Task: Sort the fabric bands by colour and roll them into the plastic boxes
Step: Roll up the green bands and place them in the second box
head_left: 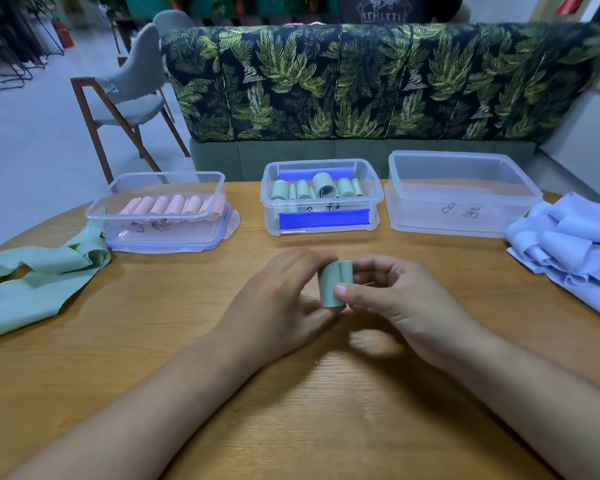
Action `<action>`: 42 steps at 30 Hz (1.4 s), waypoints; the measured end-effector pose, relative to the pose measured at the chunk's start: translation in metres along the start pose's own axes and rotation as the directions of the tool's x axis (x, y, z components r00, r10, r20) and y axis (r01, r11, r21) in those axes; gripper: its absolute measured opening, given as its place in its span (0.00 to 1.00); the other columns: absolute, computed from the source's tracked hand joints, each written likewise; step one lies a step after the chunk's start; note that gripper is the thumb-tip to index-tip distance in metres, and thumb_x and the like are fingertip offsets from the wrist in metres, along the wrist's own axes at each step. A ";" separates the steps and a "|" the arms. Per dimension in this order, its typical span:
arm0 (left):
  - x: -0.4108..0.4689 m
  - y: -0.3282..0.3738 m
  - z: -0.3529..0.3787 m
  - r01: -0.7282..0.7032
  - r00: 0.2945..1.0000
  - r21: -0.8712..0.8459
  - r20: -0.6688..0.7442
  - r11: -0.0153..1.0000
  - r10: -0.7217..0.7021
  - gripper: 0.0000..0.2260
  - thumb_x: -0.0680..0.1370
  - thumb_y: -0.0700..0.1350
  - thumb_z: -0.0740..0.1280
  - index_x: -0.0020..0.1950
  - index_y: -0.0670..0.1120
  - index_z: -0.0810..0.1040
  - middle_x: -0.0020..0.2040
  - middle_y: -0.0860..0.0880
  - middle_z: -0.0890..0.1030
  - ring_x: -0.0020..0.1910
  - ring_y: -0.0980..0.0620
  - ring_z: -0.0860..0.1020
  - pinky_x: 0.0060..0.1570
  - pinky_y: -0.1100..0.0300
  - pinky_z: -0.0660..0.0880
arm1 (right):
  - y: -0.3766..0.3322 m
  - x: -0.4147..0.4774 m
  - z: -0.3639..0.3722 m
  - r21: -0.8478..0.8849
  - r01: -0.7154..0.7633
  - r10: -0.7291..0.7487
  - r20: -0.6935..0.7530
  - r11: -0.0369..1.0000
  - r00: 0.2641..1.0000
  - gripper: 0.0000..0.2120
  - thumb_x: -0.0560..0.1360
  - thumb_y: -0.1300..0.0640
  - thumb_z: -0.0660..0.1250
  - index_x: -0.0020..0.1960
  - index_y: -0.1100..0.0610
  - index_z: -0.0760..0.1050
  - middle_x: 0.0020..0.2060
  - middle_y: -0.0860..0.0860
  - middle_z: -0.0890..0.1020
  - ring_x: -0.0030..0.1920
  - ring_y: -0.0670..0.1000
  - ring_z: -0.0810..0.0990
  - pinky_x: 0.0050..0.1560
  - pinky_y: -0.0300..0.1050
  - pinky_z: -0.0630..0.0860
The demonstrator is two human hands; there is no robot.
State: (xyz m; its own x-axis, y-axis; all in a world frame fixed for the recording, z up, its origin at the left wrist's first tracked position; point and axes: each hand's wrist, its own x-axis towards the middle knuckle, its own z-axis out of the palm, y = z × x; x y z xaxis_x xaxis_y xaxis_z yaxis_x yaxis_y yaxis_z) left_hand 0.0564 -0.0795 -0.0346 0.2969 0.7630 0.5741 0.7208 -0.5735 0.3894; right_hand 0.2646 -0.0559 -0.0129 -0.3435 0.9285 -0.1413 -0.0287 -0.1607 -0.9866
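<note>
Holding a small green roll [333, 284] between them, the left hand [278, 306] and the right hand [402, 306] meet just above the middle of the wooden table [291, 410]. The left hand's fingers curl round the roll from the left, and the right hand pinches it from the right, with its thumb pressed on the near face and its fingers bent behind. The roll stands roughly upright, with the loose edge of the band showing as a seam down its front. Three clear plastic boxes stand in a row along the far edge of the table. The left box [118, 216] rests on a blue-rimmed lid [232, 223] and holds a row of pink rolls [168, 204]. The middle box [374, 199], directly beyond the hands, has blue clips and holds green rolls [321, 188]. The right box [465, 188] carries handwritten marks on its near wall. Unrolled green bands [39, 282] lie in loose loops at the left edge of the table, near the left box. A heap of pale blue bands [568, 244] lies at the right edge, beside the right box. Beyond the table stand a leaf-print sofa [361, 84] and a grey chair [132, 88].
</note>
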 end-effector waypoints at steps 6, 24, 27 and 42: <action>-0.002 -0.017 -0.006 0.043 0.999 -0.053 0.005 0.998 -0.042 0.30 0.74 0.52 0.81 0.73 0.47 0.77 0.67 0.54 0.81 0.66 0.55 0.78 0.67 0.60 0.74 | -0.012 0.012 0.012 0.009 -0.043 0.044 -0.040 0.999 0.998 0.09 0.68 0.60 0.82 0.46 0.54 0.86 0.43 0.54 0.87 0.45 0.51 0.84 0.48 0.45 0.78; 0.011 -0.074 -0.002 0.425 0.884 0.236 0.098 0.874 -0.456 0.32 0.82 0.63 0.58 0.85 0.54 0.60 0.84 0.56 0.63 0.83 0.53 0.57 0.82 0.55 0.52 | -0.111 0.183 0.014 -0.659 -0.225 0.093 -0.229 0.718 0.969 0.11 0.72 0.59 0.81 0.47 0.61 0.81 0.40 0.56 0.82 0.36 0.52 0.81 0.40 0.43 0.85; 0.011 -0.074 -0.001 0.430 0.866 0.305 0.127 0.850 -0.484 0.31 0.84 0.63 0.54 0.86 0.56 0.56 0.85 0.58 0.58 0.85 0.55 0.53 0.82 0.52 0.50 | -0.106 0.194 0.021 -0.791 -0.269 0.137 -0.232 0.550 0.963 0.12 0.71 0.55 0.82 0.47 0.61 0.83 0.39 0.55 0.85 0.36 0.53 0.82 0.37 0.41 0.79; 0.011 -0.074 0.000 0.430 0.852 0.329 0.159 0.841 -0.498 0.31 0.85 0.61 0.55 0.86 0.56 0.53 0.86 0.58 0.54 0.85 0.56 0.52 0.81 0.49 0.52 | -0.093 0.210 0.047 -0.967 -0.209 0.161 -0.185 0.148 0.969 0.11 0.77 0.54 0.67 0.37 0.56 0.76 0.27 0.49 0.82 0.30 0.51 0.77 0.32 0.40 0.70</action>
State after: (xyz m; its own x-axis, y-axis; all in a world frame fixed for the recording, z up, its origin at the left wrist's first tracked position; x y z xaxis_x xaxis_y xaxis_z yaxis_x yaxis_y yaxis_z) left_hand 0.0067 -0.0290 -0.0570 -0.0065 0.9834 0.1812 0.9397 -0.0560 0.3373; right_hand 0.1506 0.1383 0.0526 -0.1637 0.9361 -0.3114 0.9750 0.1055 -0.1954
